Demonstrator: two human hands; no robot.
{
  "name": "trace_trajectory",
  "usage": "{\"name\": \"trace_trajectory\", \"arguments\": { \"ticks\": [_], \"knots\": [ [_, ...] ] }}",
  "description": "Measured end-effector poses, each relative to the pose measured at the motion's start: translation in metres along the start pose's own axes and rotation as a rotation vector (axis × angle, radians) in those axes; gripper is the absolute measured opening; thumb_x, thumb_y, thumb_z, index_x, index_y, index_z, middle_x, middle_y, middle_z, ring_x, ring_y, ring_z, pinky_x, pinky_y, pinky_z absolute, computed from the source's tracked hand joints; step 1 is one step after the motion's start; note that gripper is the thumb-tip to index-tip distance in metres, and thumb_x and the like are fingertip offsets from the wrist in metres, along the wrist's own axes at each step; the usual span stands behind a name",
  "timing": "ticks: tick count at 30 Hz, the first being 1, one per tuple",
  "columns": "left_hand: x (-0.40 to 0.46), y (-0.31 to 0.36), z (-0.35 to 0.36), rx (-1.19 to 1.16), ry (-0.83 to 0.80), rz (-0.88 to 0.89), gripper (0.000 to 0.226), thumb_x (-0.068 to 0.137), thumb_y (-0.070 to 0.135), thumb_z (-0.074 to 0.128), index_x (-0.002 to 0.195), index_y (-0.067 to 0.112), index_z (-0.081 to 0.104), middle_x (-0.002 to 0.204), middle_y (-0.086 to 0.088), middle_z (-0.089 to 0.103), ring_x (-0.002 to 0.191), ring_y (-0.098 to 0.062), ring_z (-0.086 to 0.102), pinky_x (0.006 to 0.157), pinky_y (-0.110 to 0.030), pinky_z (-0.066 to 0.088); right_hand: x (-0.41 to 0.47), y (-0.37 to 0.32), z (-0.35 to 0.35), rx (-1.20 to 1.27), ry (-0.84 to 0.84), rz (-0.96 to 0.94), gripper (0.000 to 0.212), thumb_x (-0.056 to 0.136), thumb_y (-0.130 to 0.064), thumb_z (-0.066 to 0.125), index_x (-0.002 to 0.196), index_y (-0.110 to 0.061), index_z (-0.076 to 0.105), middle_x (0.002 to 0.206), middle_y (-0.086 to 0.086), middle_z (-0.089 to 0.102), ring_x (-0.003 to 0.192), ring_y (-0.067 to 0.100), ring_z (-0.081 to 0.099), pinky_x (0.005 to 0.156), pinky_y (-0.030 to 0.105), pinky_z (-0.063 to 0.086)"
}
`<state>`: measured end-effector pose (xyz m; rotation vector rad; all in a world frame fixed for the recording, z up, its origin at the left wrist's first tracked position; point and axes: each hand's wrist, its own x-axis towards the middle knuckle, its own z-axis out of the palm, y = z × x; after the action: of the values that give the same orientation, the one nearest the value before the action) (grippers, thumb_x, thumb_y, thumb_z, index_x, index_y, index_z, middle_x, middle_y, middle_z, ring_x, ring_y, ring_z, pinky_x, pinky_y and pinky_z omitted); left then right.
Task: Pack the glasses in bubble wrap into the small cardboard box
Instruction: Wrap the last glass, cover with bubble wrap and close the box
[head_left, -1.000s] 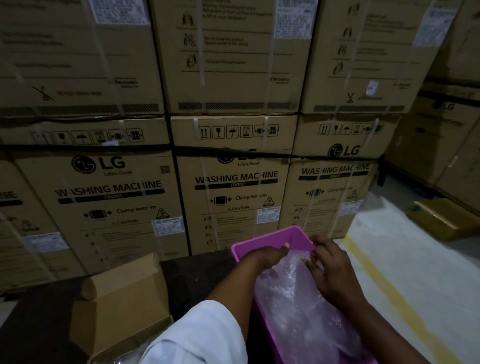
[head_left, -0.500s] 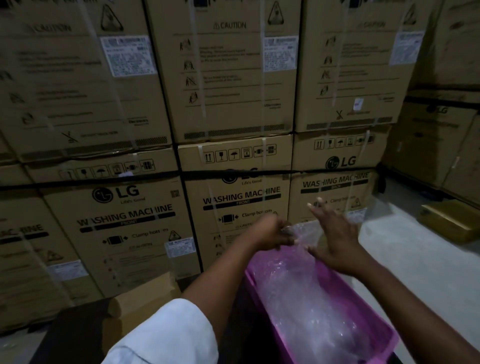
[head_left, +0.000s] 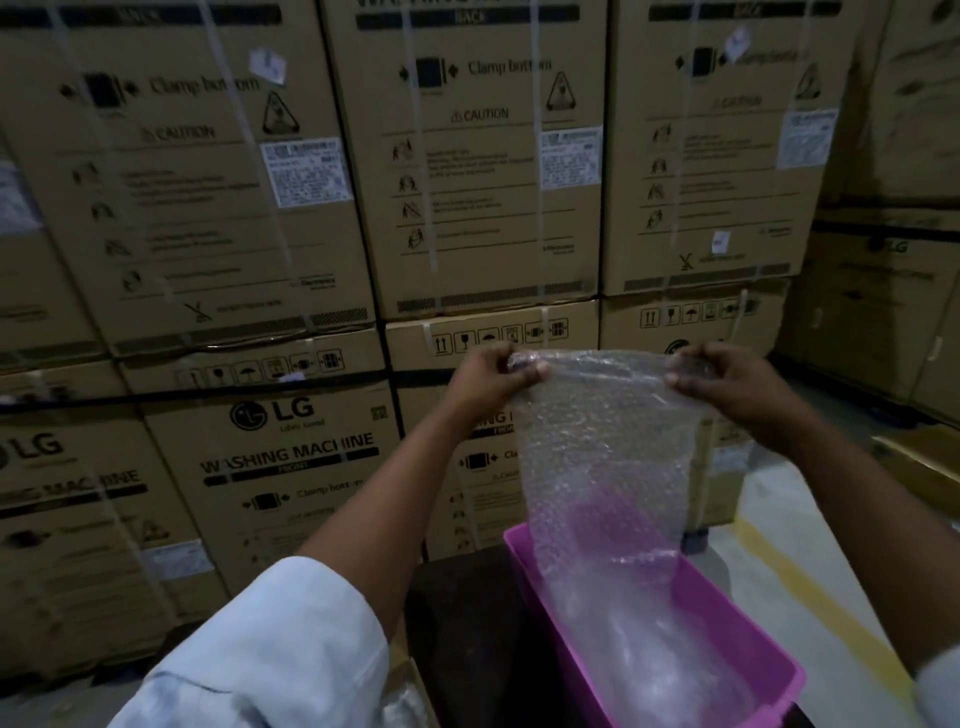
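Both hands, left hand (head_left: 491, 376) and right hand (head_left: 727, 382), are pinching one clear bubble-wrap sheet (head_left: 605, 457), its tail trailing into one pink plastic tub (head_left: 737, 629), cut off below.

lower carton (head_left: 291, 467) — "LG", "WASHING MACHINE" | upper carton (head_left: 478, 171) — "Clamp bottom", "CAUTION"

Dim lighting throughout. Stacked brown cardboard washing-machine cartons (head_left: 291, 457), strapped and labelled, fill the view from 9 to 2 o'clock. Pale concrete floor (head_left: 769, 525) with a yellow painted stripe (head_left: 779, 566) lies at 4 o'clock.
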<state>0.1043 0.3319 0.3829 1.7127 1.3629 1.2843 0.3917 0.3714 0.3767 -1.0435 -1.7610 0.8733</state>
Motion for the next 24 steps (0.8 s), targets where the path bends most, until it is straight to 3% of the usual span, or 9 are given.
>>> {"name": "trace_trajectory", "arguments": {
  "ticks": [2, 4, 7, 12, 17, 19, 21, 24],
  "knots": [
    [-0.002, 0.008, -0.008, -0.133, 0.050, 0.031, 0.018, 0.091, 0.019, 0.063, 0.102, 0.005, 0.065, 0.093, -0.006, 0.070, 0.079, -0.015, 0.069, 0.072, -0.029, 0.057, 0.000, -0.014, -0.007, 0.173, 0.009, -0.001, 0.013, 0.089, -0.005, 0.060, 0.097, -0.014, 0.061, 0.094, 0.004, 0.062, 0.082, 0.016, 0.061, 0.064, 0.026, 0.053],
    [-0.005, 0.016, -0.012, -0.235, 0.096, 0.032, 0.017, 0.094, 0.018, 0.060, 0.101, 0.003, 0.066, 0.091, -0.006, 0.070, 0.070, -0.012, 0.068, 0.064, -0.025, 0.055, 0.004, -0.023, -0.010, 0.184, 0.044, -0.009, 0.011, 0.090, -0.006, 0.059, 0.092, -0.016, 0.062, 0.090, 0.004, 0.063, 0.078, 0.016, 0.061, 0.059, 0.023, 0.055],
    [-0.007, 0.025, -0.014, -0.259, 0.180, 0.011, 0.012, 0.094, 0.019, 0.060, 0.088, 0.012, 0.067, 0.086, -0.004, 0.070, 0.063, -0.010, 0.065, 0.056, -0.021, 0.052, 0.012, -0.025, -0.010, 0.147, 0.142, -0.012, 0.004, 0.088, -0.014, 0.064, 0.087, -0.017, 0.065, 0.088, 0.005, 0.067, 0.082, 0.020, 0.063, 0.070, 0.032, 0.054],
    [-0.007, 0.037, -0.008, -0.322, 0.328, -0.020, 0.011, 0.089, 0.024, 0.067, 0.084, 0.015, 0.064, 0.085, -0.004, 0.071, 0.069, -0.012, 0.065, 0.065, -0.029, 0.056, 0.014, -0.037, -0.003, 0.255, 0.219, 0.001, 0.008, 0.091, -0.025, 0.061, 0.091, -0.018, 0.063, 0.089, 0.005, 0.067, 0.082, 0.020, 0.064, 0.069, 0.035, 0.053],
    [-0.013, 0.049, -0.008, -0.332, 0.318, 0.027, 0.013, 0.089, 0.023, 0.067, 0.089, 0.011, 0.061, 0.081, -0.003, 0.070, 0.062, -0.007, 0.065, 0.057, -0.025, 0.056, 0.012, -0.045, -0.007, 0.361, 0.235, 0.034, 0.008, 0.092, -0.027, 0.059, 0.094, -0.019, 0.061, 0.089, 0.004, 0.066, 0.084, 0.021, 0.064, 0.075, 0.038, 0.054],
    [-0.015, 0.053, -0.008, -0.322, 0.324, 0.031, 0.014, 0.089, 0.023, 0.068, 0.089, 0.011, 0.061, 0.081, -0.005, 0.070, 0.063, -0.011, 0.065, 0.059, -0.029, 0.058, 0.009, -0.052, -0.008, 0.331, 0.284, 0.025, 0.016, 0.092, -0.027, 0.060, 0.102, -0.014, 0.061, 0.092, 0.005, 0.066, 0.084, 0.020, 0.063, 0.076, 0.037, 0.054],
    [-0.015, 0.056, -0.006, -0.349, 0.345, 0.020, 0.015, 0.090, 0.024, 0.067, 0.090, 0.010, 0.061, 0.080, -0.006, 0.070, 0.065, -0.015, 0.064, 0.064, -0.036, 0.060, 0.006, -0.059, -0.008, 0.357, 0.304, 0.023, 0.019, 0.092, -0.028, 0.060, 0.104, -0.013, 0.061, 0.092, 0.004, 0.066, 0.082, 0.018, 0.063, 0.072, 0.035, 0.055],
    [-0.015, 0.061, 0.000, -0.315, 0.443, -0.002, 0.019, 0.093, 0.028, 0.063, 0.091, 0.009, 0.061, 0.077, -0.003, 0.067, 0.060, -0.012, 0.062, 0.053, -0.027, 0.057, -0.002, -0.066, -0.004, 0.436, 0.246, 0.025, 0.016, 0.091, -0.027, 0.061, 0.103, -0.016, 0.061, 0.089, 0.002, 0.066, 0.079, 0.015, 0.064, 0.064, 0.030, 0.054]
  ]
}}
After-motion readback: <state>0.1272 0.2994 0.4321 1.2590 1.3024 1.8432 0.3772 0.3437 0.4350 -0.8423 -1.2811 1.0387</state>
